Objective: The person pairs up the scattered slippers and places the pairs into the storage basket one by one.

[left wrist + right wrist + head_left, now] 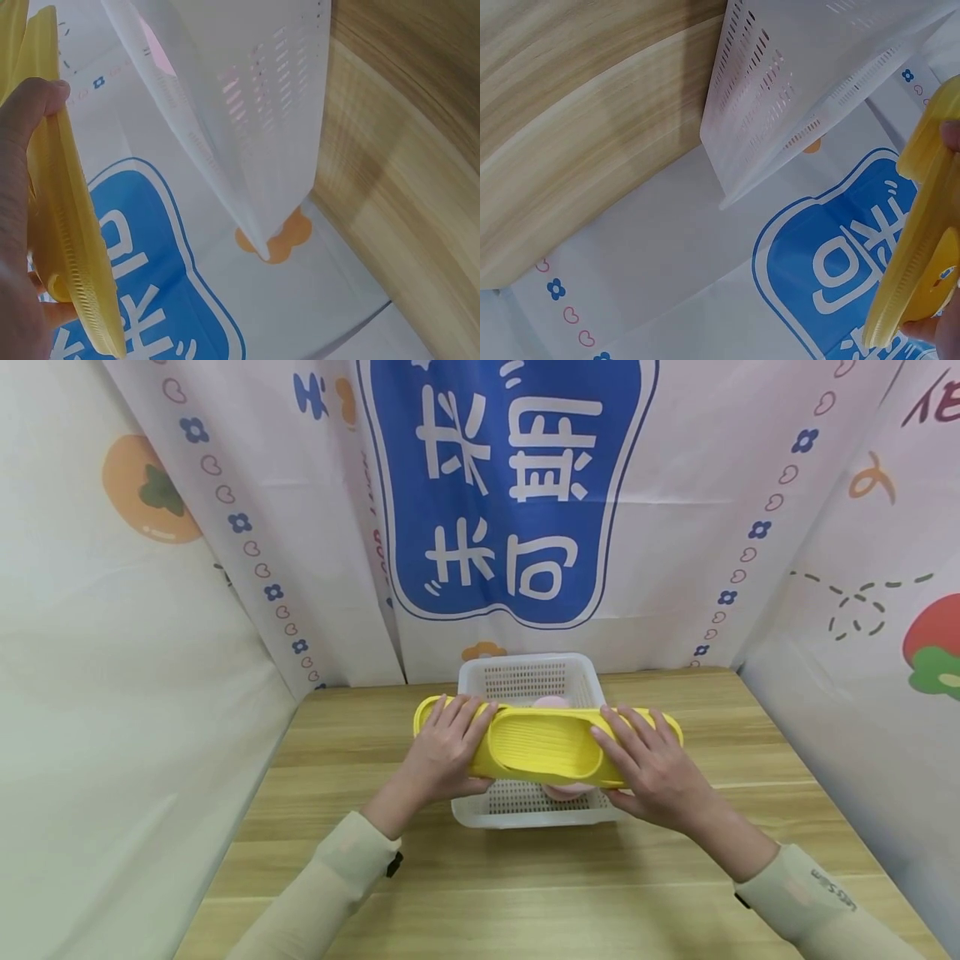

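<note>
A pair of yellow slippers (543, 747) is held crosswise over a white plastic basket (517, 820). My left hand (444, 750) grips their left end, fingers over the top and thumb below. At the other end, my right hand (660, 770) holds them the same way. The left wrist view shows a yellow slipper's ridged side (75, 232) against the left hand (19, 180). In the right wrist view, only the fingers (922, 328) of the right hand show at the slipper edge. Something pink (551, 702) lies in the basket, partly hidden by the slippers.
The basket has slotted walls and stands on a wood-grain table (330, 777) near its back edge. A printed white cloth (675, 568) with a blue sign hangs behind it. Light cloth walls (127, 693) enclose the left and right sides.
</note>
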Demonstrator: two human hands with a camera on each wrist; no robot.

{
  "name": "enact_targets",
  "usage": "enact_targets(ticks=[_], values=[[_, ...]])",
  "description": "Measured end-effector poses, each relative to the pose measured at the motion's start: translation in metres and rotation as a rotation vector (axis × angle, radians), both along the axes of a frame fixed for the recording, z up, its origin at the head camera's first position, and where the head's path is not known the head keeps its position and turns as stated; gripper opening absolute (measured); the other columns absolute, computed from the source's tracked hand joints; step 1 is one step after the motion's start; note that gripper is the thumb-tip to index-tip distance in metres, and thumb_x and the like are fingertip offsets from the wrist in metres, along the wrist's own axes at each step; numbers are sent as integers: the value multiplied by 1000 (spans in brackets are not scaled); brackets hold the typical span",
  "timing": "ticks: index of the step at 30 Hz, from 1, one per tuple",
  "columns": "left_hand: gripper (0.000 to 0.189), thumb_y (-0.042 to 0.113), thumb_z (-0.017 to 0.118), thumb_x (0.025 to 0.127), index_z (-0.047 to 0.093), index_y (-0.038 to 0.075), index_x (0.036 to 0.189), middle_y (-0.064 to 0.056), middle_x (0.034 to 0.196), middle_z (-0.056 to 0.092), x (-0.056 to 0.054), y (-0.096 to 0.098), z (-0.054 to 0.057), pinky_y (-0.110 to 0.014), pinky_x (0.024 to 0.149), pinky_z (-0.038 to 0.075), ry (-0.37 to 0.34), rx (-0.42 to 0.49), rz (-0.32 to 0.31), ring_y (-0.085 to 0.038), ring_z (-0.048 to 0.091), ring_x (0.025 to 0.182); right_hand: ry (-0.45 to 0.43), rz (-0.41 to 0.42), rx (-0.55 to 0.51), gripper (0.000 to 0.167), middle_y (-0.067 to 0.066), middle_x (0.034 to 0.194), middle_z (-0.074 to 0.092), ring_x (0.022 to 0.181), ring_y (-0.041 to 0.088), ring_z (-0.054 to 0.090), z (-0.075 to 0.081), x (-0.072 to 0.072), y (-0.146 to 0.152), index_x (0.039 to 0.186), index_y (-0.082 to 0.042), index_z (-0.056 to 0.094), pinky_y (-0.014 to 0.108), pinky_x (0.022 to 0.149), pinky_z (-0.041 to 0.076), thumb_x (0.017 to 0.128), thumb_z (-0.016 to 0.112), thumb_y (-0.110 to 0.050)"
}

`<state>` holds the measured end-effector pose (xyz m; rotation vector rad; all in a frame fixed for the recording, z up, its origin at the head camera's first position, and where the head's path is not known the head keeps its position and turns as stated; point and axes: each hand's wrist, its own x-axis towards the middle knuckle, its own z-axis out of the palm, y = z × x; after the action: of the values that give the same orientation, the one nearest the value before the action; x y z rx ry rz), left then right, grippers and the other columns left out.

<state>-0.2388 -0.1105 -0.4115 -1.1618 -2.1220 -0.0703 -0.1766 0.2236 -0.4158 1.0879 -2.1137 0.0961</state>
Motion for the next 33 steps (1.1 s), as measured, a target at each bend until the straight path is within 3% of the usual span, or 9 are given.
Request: enact_targets(ticks=[3,5,10,18,26,30,33], values=[[104,57,78,56,46,1,137,-20,128,54,0,3,-1,-59,96,44,17,-3,-15,-38,53,115,14,19,-15,63,26,143,44,119,48,48,-1,0,-3,138,1,47,71,88,40,88,54,-37],[103,57,78,56,46,1,136,-20,127,55,1,5,-1,-59,96,45,25,-4,-23,-38,54,114,28,30,-24,61,26,141,45,117,48,49,-1,-1,-5,137,1,49,71,87,40,88,51,-36],[101,58,74,58,47,1,137,-19,127,55,2,9,-2,-58,97,44,27,-20,-27,-37,53,113,49,42,-27,64,27,139,47,116,49,50,-1,0,-9,136,1,50,70,86,41,81,58,-32],[102,59,74,57,47,1,137,-20,127,55,2,11,-2,-58,96,44,31,-24,-17,-37,53,113,37,15,-9,62,26,141,45,117,48,49,-4,0,-11,138,0,48,71,87,41,88,52,-35],[101,59,73,56,48,2,135,-19,125,56,5,13,1,-57,95,46,21,-23,-4,-36,54,111,35,-12,11,84,26,141,46,117,47,49,-1,2,-14,138,-1,49,70,88,41,65,78,-30],[100,59,73,57,49,2,135,-19,124,57,5,13,1,-56,94,47,20,-30,2,-35,54,111,36,-13,12,73,26,140,46,117,48,49,-1,2,-15,138,0,49,70,88,40,76,68,-33],[100,60,73,57,49,2,134,-18,124,57,6,14,1,-55,94,47,19,-36,5,-35,54,110,31,-9,10,72,27,140,46,117,48,49,-1,2,-16,138,0,48,71,88,40,77,67,-33]])
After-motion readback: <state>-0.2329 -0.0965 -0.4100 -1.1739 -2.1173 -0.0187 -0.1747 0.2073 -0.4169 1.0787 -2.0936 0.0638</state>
